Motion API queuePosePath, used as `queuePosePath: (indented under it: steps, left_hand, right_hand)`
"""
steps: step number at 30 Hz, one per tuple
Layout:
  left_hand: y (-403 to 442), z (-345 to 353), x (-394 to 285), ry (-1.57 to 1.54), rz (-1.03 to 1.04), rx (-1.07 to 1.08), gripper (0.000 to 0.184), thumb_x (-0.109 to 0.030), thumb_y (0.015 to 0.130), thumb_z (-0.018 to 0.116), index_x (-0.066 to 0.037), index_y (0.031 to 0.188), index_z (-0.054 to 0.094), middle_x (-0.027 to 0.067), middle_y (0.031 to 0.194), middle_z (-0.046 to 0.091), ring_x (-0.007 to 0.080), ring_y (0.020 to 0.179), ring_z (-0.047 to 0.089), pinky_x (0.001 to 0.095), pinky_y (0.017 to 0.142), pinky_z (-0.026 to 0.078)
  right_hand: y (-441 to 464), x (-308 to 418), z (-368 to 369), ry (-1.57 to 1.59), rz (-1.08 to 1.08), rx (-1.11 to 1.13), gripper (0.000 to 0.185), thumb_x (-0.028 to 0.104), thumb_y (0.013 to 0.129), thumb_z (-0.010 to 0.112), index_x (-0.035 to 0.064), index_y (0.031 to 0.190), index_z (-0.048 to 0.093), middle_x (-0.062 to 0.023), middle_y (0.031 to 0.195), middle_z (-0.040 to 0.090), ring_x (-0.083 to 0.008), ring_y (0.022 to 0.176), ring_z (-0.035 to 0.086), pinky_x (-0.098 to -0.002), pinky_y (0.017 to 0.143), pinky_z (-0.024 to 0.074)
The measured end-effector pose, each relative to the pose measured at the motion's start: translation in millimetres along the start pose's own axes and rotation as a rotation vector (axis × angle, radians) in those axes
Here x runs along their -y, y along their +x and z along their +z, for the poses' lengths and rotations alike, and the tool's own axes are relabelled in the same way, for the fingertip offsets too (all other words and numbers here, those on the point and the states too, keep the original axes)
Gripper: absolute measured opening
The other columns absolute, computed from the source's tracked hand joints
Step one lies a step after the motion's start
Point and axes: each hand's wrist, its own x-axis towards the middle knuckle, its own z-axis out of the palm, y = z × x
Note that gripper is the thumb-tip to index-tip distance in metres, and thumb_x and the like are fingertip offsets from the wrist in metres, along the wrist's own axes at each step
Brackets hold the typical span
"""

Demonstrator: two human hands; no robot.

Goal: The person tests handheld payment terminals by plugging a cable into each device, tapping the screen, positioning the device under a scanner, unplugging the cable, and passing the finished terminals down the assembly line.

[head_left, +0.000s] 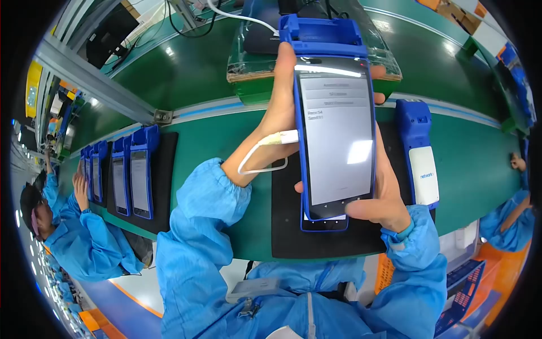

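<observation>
A blue handheld terminal with a lit, mostly white screen is held up in both hands. My left hand grips its left edge, the thumb lying up along the side. My right hand wraps the right edge, with its thumb at the screen's lower right corner and fingertips showing near the top. A white cable plug sits at the terminal's left side. Behind its lower end, part of another blue-edged device shows over the black mat.
A blue and white terminal lies face down at the right. Several blue terminals rest on a mat at the left, beside a co-worker. A green box stands behind. Another person's arm is at far right.
</observation>
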Motion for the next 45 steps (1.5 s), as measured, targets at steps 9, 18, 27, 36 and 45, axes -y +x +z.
queuePosePath:
  steps: [9,18,27,36,45]
  left_hand:
    - [-64,2,-43,0.841,-0.268,-0.122,0.05,-0.044,0.097,0.041,0.001,0.119,0.049,0.0033,0.07,0.054,0.0097,0.053,0.045,0.0247,0.049,0.038]
    - [-110,10,-23,1.473,0.03,-0.09,0.026,-0.023,0.094,0.045,0.001,0.102,0.053,0.0223,0.091,0.057,0.0374,0.078,0.061,0.0416,0.065,0.05]
    - [-128,-3,-12,1.351,0.184,-0.135,0.018,-0.01,0.087,0.045,0.004,0.086,0.056,0.0129,0.073,0.065,0.0302,0.068,0.064,0.0383,0.058,0.049]
    - [-133,7,6,0.696,0.312,-0.246,0.023,-0.011,0.082,0.054,0.0,0.063,0.063,0.0045,0.059,0.061,0.0094,0.052,0.052,0.027,0.049,0.039]
    - [-145,-32,10,1.027,0.247,-0.562,0.031,-0.024,0.084,0.063,0.0,0.064,0.062,0.0105,0.049,0.054,0.0203,0.045,0.056,0.0349,0.043,0.041]
  right_hand:
    - [0,0,1,-0.065,0.01,-0.036,0.096,0.064,0.08,0.05,0.0108,0.147,0.008,-0.0212,0.138,0.037,-0.0346,0.117,0.051,-0.0514,0.089,0.0505]
    - [-23,-25,-14,-0.398,0.045,-0.138,0.079,0.058,0.093,0.03,0.0002,0.146,0.018,-0.0172,0.145,0.031,-0.0269,0.13,0.038,-0.0374,0.109,0.0282]
    - [-3,-25,-28,0.42,0.282,0.05,0.083,0.062,0.09,0.039,0.0017,0.144,0.022,-0.0207,0.141,0.035,-0.0393,0.124,0.04,-0.053,0.099,0.0393]
    - [-24,0,-5,0.267,0.256,0.026,0.062,0.043,0.092,0.047,-0.003,0.133,0.037,-0.0233,0.134,0.044,-0.0396,0.122,0.044,-0.0521,0.097,0.0408]
    - [-89,7,-32,-1.997,-0.237,-0.352,0.07,0.037,0.082,0.067,-0.0038,0.131,0.039,-0.0227,0.131,0.047,-0.032,0.111,0.055,-0.0451,0.104,0.0348]
